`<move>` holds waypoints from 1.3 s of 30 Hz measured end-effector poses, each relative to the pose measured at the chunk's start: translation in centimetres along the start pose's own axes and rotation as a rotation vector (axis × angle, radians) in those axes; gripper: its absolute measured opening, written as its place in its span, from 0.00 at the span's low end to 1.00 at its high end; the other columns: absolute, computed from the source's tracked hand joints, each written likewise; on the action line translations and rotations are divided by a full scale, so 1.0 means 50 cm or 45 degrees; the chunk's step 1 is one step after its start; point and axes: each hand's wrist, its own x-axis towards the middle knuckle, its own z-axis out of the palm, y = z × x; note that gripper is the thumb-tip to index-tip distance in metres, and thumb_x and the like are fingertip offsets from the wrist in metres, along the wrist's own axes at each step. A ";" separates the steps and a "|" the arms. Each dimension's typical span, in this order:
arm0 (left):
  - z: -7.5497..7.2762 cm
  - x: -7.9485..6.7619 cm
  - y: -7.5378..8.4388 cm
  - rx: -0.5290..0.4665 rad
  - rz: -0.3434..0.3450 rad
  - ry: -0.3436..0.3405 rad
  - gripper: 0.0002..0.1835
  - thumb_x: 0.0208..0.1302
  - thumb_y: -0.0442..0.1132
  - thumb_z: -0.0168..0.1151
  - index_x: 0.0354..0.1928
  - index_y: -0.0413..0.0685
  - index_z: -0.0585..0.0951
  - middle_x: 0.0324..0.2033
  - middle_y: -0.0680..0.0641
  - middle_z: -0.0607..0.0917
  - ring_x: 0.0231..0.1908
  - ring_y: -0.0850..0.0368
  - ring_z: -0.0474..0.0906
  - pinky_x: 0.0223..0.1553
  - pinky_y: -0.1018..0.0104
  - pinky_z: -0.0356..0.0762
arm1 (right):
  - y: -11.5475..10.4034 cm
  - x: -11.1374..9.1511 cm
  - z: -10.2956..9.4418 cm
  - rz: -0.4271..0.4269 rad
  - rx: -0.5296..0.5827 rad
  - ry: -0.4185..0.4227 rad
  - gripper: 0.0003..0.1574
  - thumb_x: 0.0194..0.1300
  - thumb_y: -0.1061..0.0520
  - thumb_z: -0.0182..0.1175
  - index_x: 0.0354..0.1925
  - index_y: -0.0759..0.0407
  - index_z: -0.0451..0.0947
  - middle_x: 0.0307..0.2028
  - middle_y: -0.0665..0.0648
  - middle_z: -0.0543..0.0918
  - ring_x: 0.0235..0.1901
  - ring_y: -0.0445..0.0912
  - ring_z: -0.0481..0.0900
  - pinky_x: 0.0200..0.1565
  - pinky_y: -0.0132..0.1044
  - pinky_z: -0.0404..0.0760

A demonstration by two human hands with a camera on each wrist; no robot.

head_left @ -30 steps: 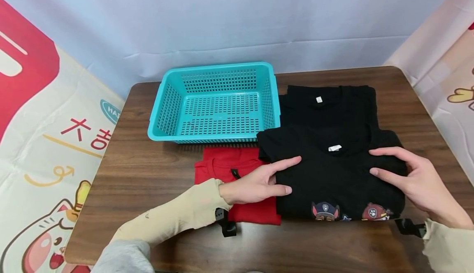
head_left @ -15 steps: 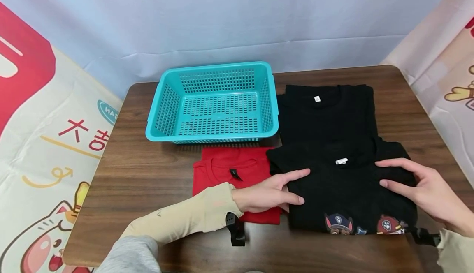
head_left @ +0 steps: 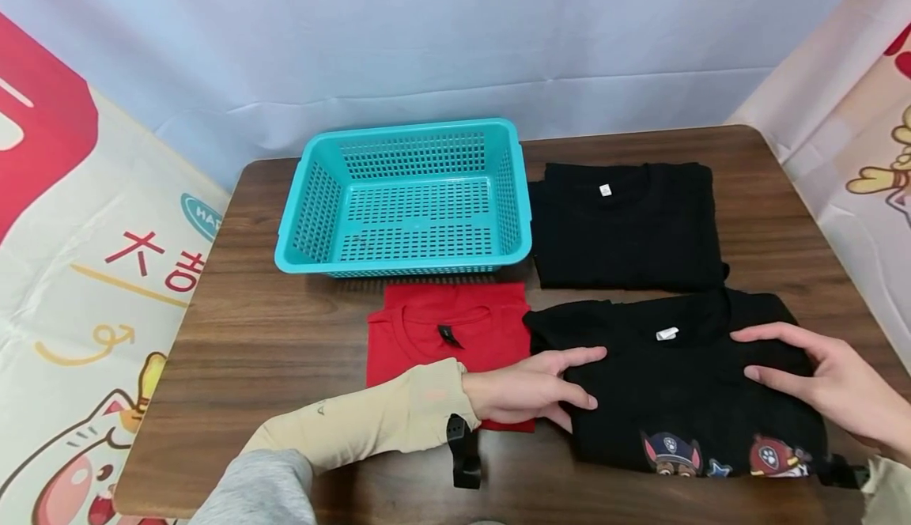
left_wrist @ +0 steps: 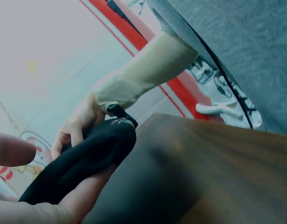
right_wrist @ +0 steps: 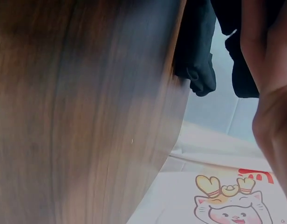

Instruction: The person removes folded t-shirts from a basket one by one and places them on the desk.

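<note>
A folded black T-shirt (head_left: 662, 390) with cartoon patches along its near edge is held between both hands at the front right. My left hand (head_left: 527, 387) grips its left side, thumb and index finger on top and other fingers underneath. On the right side, my right hand (head_left: 829, 375) holds the opposite edge with thumb and forefinger on top. The left wrist view shows the black cloth (left_wrist: 83, 158) raised off the table, with fingers beneath it. Partly under the left hand lies a folded red T-shirt (head_left: 427, 351) with a black neck label.
A turquoise plastic basket (head_left: 420, 260), with nothing in it, stands at the back of the wooden table (head_left: 285, 335). Another folded black T-shirt (head_left: 626, 232) lies to its right. White cloth (head_left: 427, 35) hangs behind the table, and printed sheets flank it.
Both hands have carried the black T-shirt toward the near edge and slightly right, off the other black shirt. More of the back shirt and the red shirt now shows.
</note>
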 end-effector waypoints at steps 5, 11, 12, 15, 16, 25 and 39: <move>0.006 0.008 -0.006 -0.101 -0.057 0.017 0.35 0.67 0.30 0.51 0.74 0.54 0.56 0.67 0.55 0.61 0.57 0.56 0.70 0.55 0.50 0.78 | 0.012 -0.001 0.001 0.036 -0.026 -0.063 0.25 0.58 0.64 0.67 0.54 0.55 0.77 0.49 0.27 0.73 0.44 0.22 0.70 0.37 0.16 0.67; 0.018 0.016 -0.009 -0.181 -0.081 0.064 0.35 0.67 0.30 0.51 0.74 0.51 0.55 0.66 0.52 0.61 0.58 0.52 0.68 0.61 0.39 0.68 | 0.022 0.000 -0.001 0.080 -0.051 -0.072 0.25 0.58 0.63 0.67 0.54 0.54 0.77 0.48 0.25 0.71 0.42 0.22 0.69 0.35 0.16 0.68; 0.019 0.018 -0.011 -0.187 -0.083 0.073 0.35 0.66 0.30 0.51 0.74 0.52 0.56 0.66 0.52 0.61 0.58 0.52 0.68 0.61 0.39 0.68 | 0.023 0.000 -0.001 0.078 -0.055 -0.063 0.24 0.58 0.63 0.68 0.54 0.54 0.77 0.48 0.24 0.72 0.43 0.21 0.68 0.36 0.15 0.67; 0.022 0.025 -0.020 -0.195 -0.079 0.102 0.35 0.66 0.29 0.52 0.73 0.53 0.57 0.67 0.52 0.60 0.57 0.53 0.69 0.60 0.40 0.70 | 0.026 -0.001 -0.004 0.070 -0.070 -0.029 0.25 0.57 0.63 0.69 0.53 0.53 0.78 0.47 0.24 0.72 0.44 0.19 0.66 0.37 0.14 0.64; 0.022 0.026 -0.022 -0.194 -0.076 0.113 0.35 0.65 0.29 0.52 0.73 0.53 0.57 0.67 0.52 0.60 0.57 0.53 0.70 0.59 0.40 0.71 | 0.026 -0.002 -0.005 0.069 -0.077 -0.017 0.25 0.56 0.63 0.69 0.53 0.52 0.78 0.46 0.23 0.72 0.44 0.18 0.66 0.37 0.14 0.63; 0.026 0.040 -0.028 -0.169 -0.064 0.201 0.36 0.63 0.29 0.53 0.73 0.54 0.57 0.65 0.52 0.63 0.58 0.53 0.70 0.56 0.40 0.74 | 0.034 -0.001 -0.006 0.112 -0.131 0.008 0.24 0.56 0.62 0.69 0.52 0.52 0.78 0.44 0.19 0.68 0.42 0.16 0.63 0.34 0.15 0.62; 0.036 0.045 -0.026 -0.141 -0.086 0.241 0.36 0.63 0.31 0.53 0.72 0.53 0.58 0.66 0.50 0.62 0.62 0.52 0.63 0.54 0.38 0.75 | 0.049 0.008 -0.001 0.079 -0.240 -0.090 0.23 0.51 0.62 0.72 0.48 0.52 0.80 0.42 0.18 0.67 0.40 0.16 0.63 0.34 0.15 0.61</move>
